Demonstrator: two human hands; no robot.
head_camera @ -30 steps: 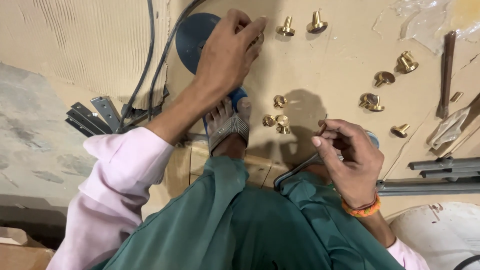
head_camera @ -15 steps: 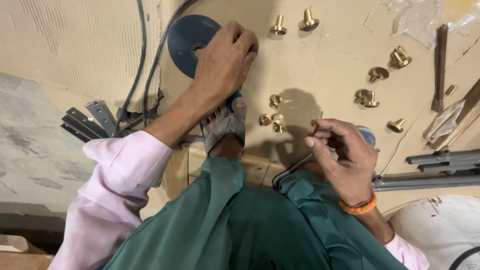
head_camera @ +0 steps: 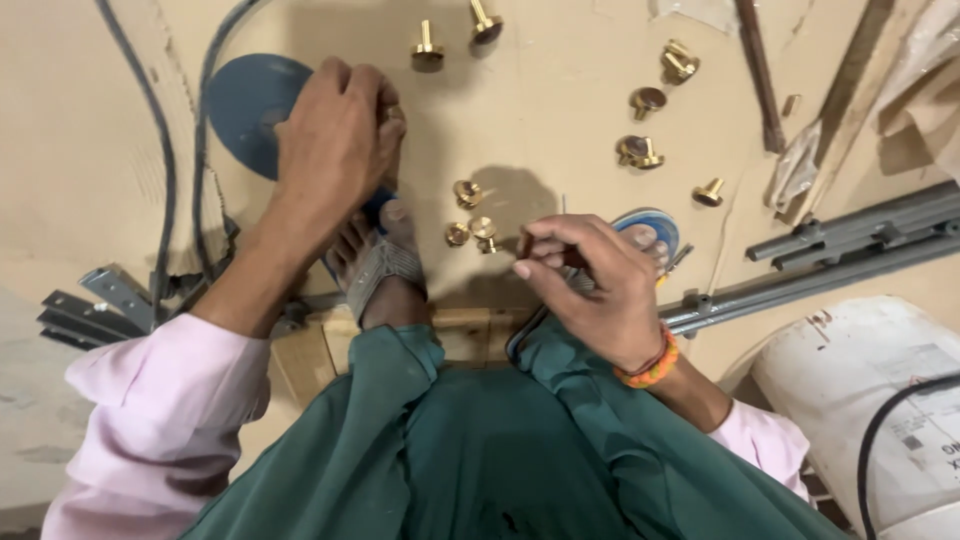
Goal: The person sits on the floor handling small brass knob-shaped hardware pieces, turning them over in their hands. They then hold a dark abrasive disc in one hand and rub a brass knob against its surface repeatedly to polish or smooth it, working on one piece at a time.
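On tan board floor [head_camera: 560, 110], scattered brass knobs [head_camera: 470, 228], black cables [head_camera: 165, 170] at left, grey rails [head_camera: 850, 245] and white drum [head_camera: 870, 390] at right. Left hand [head_camera: 335, 140] curled closed beside blue disc [head_camera: 245, 110], a brass piece at its fingertips. Right hand [head_camera: 600, 285] pinched shut, contents hidden, near sandalled foot [head_camera: 385, 265].

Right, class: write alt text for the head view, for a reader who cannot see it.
Seen from above, a seated person's left hand presses on a blue disc on the floor while the right hand pinches something small. Brass knobs lie scattered ahead of a sandalled foot.
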